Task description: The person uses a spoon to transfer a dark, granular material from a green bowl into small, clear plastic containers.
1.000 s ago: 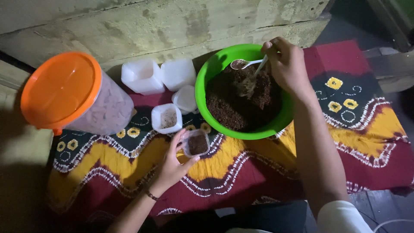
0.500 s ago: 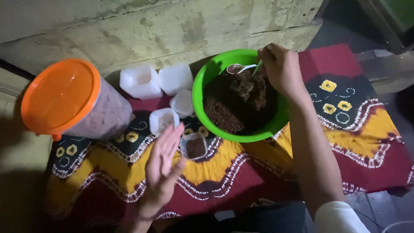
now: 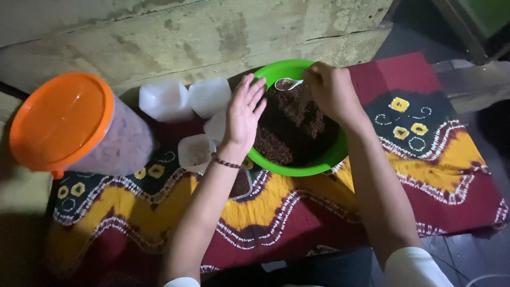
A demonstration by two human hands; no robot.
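A green bowl (image 3: 320,166) holds a dark brown crumbly mix (image 3: 291,125). My right hand (image 3: 332,91) is over its far rim, gripping a metal spoon (image 3: 287,84) whose scoop carries some of the mix. My left hand (image 3: 244,113) hovers flat with its fingers spread over the bowl's left edge, holding nothing. A small clear cup (image 3: 241,185) with dark mix in it stands on the cloth under my left forearm. Another small white cup (image 3: 195,153) sits just left of that wrist.
A big clear jar with an orange lid (image 3: 61,122) stands at the left. Two white lidded tubs (image 3: 186,99) and a smaller white cup (image 3: 215,127) sit behind the bowl. A red, yellow and black patterned cloth (image 3: 435,175) covers the surface. A concrete ledge runs behind.
My left hand let go of the small filled cup, rose, and moved right over the bowl's left edge. My right hand kept the spoon near the far rim.
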